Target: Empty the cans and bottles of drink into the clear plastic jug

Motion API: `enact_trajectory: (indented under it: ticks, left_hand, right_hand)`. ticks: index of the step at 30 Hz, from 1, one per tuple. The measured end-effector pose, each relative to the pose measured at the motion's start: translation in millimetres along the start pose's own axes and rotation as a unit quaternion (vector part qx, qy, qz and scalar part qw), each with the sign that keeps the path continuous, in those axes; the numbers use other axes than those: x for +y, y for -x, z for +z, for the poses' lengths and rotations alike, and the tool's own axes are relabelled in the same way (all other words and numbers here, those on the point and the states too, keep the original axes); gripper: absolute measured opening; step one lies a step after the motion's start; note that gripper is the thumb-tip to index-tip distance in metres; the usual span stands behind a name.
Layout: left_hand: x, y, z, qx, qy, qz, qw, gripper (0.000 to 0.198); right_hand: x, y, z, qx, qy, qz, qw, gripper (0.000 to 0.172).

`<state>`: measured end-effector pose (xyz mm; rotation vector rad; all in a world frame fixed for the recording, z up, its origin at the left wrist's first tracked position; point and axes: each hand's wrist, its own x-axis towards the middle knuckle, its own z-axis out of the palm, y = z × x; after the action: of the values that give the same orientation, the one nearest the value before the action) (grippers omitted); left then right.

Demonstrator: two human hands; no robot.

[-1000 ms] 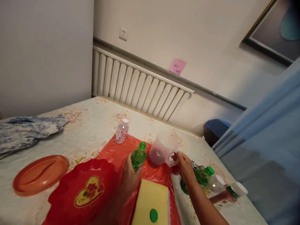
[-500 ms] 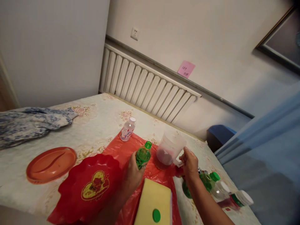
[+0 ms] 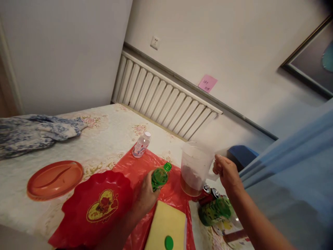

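My left hand (image 3: 145,194) is wrapped around an uncapped green plastic bottle (image 3: 159,177), which leans to the right over the red plastic sheet. My right hand (image 3: 228,173) is closed at the handle of a translucent measuring jug (image 3: 195,166). Brownish liquid shows in the bottom of the jug, whose spout side is toward the bottle. A green bottle cap (image 3: 169,242) lies on a yellow notebook (image 3: 168,222) between my forearms. Whether the bottle holds any liquid is hard to make out.
A red scalloped tray (image 3: 75,208) and an orange oval lid (image 3: 56,180) lie at left. A small labelled bottle (image 3: 141,144) stands behind the red sheet (image 3: 125,163). Drink cans (image 3: 206,194) and a green bottle (image 3: 215,211) sit by my right forearm. Bunched cloth (image 3: 39,133) lies far left.
My right hand and the jug have moved to the right, away from the green bottle. My left hand still holds the bottle, tilted slightly more to the right.
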<state>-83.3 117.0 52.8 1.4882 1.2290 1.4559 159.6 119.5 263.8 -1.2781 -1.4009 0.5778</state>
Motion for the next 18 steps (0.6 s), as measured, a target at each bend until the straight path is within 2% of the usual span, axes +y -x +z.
enact_trajectory:
  ticks: [3,6,12,18]
  left_hand:
    - [3,0,-1.0,-0.003,0.007,-0.001,1.000,0.054]
    - [4,1,-1.9,0.000,0.000,-0.004,1.000,0.054]
    - [10,2,-5.1,0.007,-0.003,-0.004,1.000,0.053]
    - [12,2,-7.6,0.010,-0.012,-0.013,1.000,0.055]
  right_hand:
    - [-14,-4,-3,-0.017,-0.034,0.029,0.999,0.048]
    - [-24,-8,-6,-0.049,-0.011,0.029,0.998,0.046]
    - [-41,-15,-8,-0.114,0.067,0.022,0.991,0.044]
    - [-55,-17,-6,-0.142,0.209,-0.009,0.968,0.046]
